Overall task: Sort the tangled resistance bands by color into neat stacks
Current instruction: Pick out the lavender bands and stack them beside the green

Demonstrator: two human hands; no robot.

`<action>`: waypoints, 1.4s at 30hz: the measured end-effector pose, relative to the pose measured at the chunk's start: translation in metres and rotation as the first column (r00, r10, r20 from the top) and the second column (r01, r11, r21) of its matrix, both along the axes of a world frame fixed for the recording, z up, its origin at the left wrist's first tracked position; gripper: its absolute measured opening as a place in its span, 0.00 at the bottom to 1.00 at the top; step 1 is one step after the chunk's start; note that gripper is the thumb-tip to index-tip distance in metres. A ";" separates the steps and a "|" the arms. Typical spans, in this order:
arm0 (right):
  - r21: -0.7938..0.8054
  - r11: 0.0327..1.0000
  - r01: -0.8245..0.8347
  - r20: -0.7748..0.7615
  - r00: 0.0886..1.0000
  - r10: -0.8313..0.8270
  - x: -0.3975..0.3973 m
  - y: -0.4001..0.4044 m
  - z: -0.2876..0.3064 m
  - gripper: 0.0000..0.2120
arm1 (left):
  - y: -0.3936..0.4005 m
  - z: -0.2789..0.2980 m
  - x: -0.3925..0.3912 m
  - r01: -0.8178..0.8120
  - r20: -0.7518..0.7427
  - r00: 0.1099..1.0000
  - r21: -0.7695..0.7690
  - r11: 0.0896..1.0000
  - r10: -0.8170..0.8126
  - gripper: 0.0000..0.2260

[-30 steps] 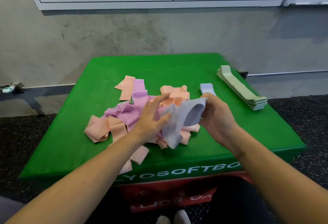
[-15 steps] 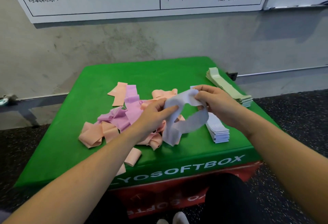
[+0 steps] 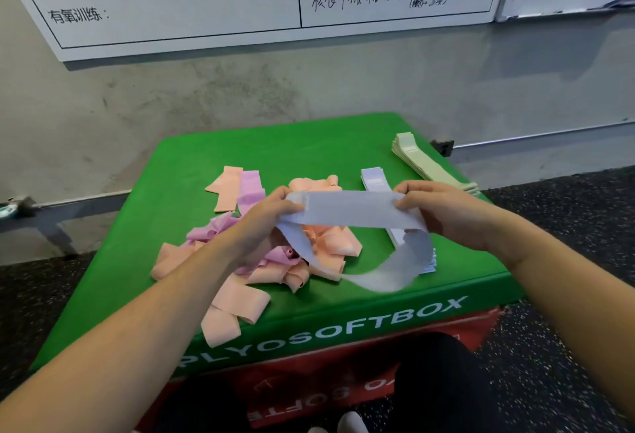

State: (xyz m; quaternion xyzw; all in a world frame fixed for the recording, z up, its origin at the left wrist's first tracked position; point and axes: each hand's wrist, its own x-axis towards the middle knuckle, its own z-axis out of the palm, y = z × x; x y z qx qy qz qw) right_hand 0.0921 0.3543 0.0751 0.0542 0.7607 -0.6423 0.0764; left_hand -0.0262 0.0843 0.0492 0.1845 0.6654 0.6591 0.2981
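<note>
A pale lavender-blue band (image 3: pixel 350 209) is stretched flat between both hands above the green box top; its lower loop sags down toward the front. My left hand (image 3: pixel 264 218) pinches its left end and my right hand (image 3: pixel 443 212) pinches its right end. Under the left hand lies a tangled heap of peach bands (image 3: pixel 326 243) and pink-purple bands (image 3: pixel 251 188). Behind and below the held band sits a neat lavender-blue stack (image 3: pixel 374 180), partly hidden. A neat pale green stack (image 3: pixel 422 161) lies at the box's far right.
The bands lie on a green soft box (image 3: pixel 178 171) lettered PLYOSOFTBOX, standing on a red box (image 3: pixel 309 388). Some peach bands hang over its front edge. A concrete wall with whiteboards (image 3: pixel 206 3) is behind, dark speckled floor around.
The lavender-blue band has come free of the heap. My hands have moved apart and pulled it out flat, from a crumpled loop to a taut strip.
</note>
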 end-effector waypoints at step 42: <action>-0.156 0.916 0.370 -0.276 0.874 -0.400 -0.007 0.007 -0.021 0.04 | 0.147 0.030 0.006 -0.012 0.300 0.952 0.222 0.975 -0.056 0.24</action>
